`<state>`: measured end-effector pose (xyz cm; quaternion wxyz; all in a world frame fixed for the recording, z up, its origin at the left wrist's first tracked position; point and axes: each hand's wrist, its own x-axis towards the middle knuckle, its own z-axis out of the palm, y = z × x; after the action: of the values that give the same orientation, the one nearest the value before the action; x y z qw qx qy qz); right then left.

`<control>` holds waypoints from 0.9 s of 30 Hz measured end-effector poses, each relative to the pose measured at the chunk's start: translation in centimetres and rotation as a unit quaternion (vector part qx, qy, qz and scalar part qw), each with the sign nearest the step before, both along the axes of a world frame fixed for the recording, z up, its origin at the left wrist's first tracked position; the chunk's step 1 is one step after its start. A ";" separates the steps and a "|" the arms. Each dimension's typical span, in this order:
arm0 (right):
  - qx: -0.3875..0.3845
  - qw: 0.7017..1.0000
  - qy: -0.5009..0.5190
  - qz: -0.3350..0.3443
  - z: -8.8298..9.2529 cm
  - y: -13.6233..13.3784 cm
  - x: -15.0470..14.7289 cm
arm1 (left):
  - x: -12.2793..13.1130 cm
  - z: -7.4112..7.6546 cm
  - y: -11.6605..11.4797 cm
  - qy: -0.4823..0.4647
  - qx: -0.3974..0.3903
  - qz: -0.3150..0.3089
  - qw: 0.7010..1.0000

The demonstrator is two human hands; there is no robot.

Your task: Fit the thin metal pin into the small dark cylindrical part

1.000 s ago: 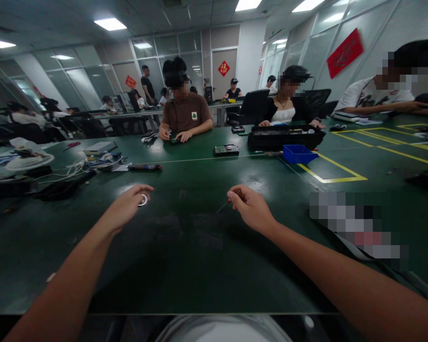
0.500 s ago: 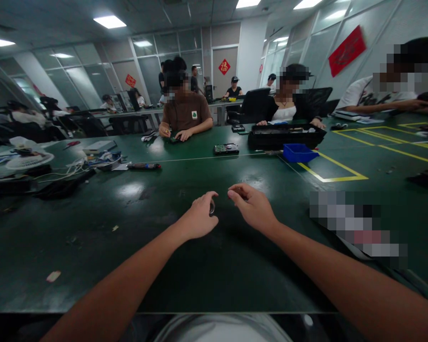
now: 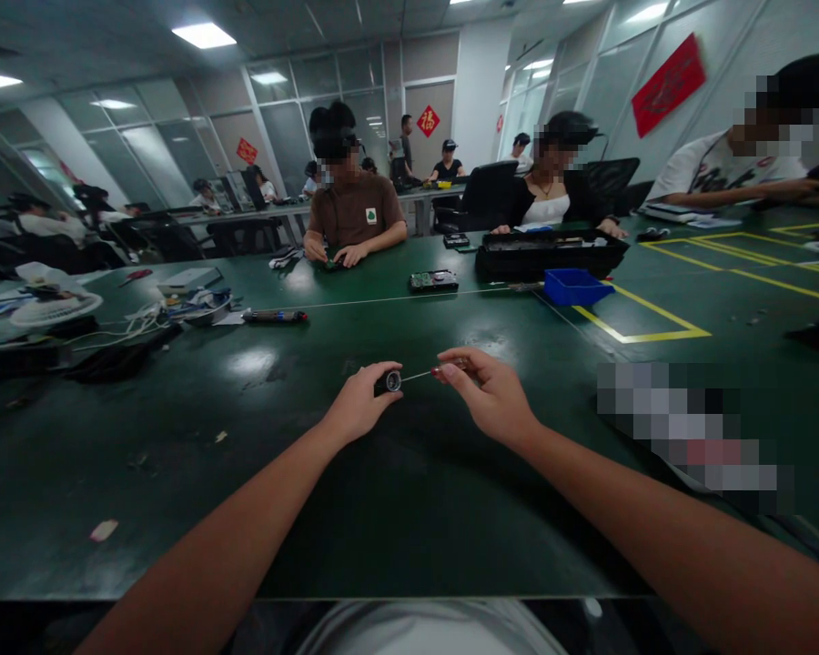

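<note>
My left hand (image 3: 356,407) is closed around a small black round part with a silvery ring (image 3: 392,381), held just above the table. The ringed face is turned toward me and to the right. In my right hand (image 3: 492,393) is a thin screwdriver (image 3: 419,376), gripped by its reddish handle between thumb and fingers. Its slim metal shaft points left, with the tip at or close to the edge of the round part; whether they touch I cannot tell. Most of the handle is hidden by my fingers.
A green table (image 3: 355,528) spreads around me. Ahead lie a hard drive (image 3: 434,281), a black tray (image 3: 491,266) and a blue bin (image 3: 577,287). A pen-like tool (image 3: 275,317) and clutter lie left; a blurred packet (image 3: 682,437) lies right. Several people sit around the table.
My left hand has moved slightly left and turned, bringing the round part's ringed face into view. The screwdriver's shaft now shows between my hands; my right hand has hardly moved.
</note>
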<state>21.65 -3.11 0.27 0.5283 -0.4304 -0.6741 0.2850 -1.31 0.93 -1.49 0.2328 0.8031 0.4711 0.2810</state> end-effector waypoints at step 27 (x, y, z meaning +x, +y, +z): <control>-0.021 0.997 -0.059 -0.036 0.4 0.1 0.1 | 0.0 0.0 -0.2 -0.016 0.026 0.009 0.999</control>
<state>21.72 -3.01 0.67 0.4885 -0.4816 -0.6820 0.2536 -1.31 0.72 -1.50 0.2165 0.8002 0.4668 0.3080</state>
